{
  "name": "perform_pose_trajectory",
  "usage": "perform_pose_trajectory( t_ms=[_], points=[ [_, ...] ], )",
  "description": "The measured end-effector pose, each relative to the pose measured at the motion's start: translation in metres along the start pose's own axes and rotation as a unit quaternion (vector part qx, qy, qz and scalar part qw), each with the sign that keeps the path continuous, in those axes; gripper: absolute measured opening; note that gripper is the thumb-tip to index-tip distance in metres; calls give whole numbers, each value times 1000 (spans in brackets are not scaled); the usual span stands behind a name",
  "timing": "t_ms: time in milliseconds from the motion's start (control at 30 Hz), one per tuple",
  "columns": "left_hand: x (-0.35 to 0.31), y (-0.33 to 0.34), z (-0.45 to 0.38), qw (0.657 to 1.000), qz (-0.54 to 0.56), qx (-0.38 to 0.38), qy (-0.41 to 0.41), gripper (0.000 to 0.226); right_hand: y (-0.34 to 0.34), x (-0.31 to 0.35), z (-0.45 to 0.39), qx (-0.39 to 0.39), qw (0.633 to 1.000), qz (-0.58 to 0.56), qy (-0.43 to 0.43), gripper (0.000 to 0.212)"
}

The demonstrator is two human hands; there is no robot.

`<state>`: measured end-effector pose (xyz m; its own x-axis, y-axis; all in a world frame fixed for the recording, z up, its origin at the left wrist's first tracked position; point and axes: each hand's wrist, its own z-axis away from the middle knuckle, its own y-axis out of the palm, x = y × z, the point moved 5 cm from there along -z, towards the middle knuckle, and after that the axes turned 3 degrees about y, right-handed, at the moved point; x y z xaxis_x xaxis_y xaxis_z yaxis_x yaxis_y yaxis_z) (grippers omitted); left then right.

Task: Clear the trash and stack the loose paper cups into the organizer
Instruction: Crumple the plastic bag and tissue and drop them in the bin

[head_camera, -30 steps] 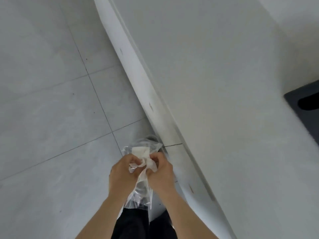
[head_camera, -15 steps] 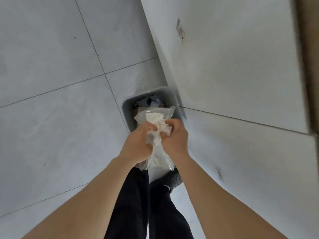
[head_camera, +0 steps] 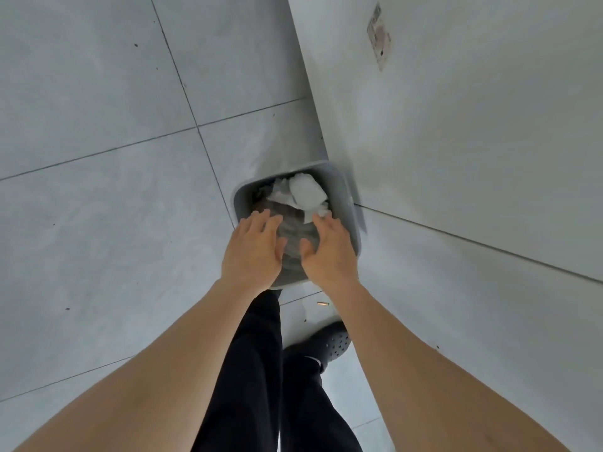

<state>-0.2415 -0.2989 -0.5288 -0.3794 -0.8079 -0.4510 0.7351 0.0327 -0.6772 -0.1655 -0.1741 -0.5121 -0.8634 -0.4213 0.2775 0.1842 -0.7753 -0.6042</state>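
My left hand and right hand hover, fingers spread and empty, over the grey plastic rectangular waste bin, where the crumpled white paper and clear wrapper sits high; piled so, it could spill out.

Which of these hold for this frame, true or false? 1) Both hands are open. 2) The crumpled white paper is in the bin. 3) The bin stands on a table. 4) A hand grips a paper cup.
1) Left hand and right hand, fingers spread: true.
2) Crumpled white paper wad lies inside the grey plastic bin: true.
3) False: it stands on the grey tiled floor.
4) False: no cup in view.
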Motion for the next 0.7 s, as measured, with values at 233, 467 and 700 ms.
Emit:
perform_pose_trajectory(
  t_ms=[233,467,700],
  points=[
    [-14,-40,28,996,-80,23,44,55,-27,15,38,-3,992,121,-46,60],
    [-57,-121,71,989,-123,15,77,59,-89,59,108,-34,983,149,-101,61],
    [-113,-221,134,982,-148,-24,116,57,-167,104,198,-68,982,127,-119,61]
  ],
)
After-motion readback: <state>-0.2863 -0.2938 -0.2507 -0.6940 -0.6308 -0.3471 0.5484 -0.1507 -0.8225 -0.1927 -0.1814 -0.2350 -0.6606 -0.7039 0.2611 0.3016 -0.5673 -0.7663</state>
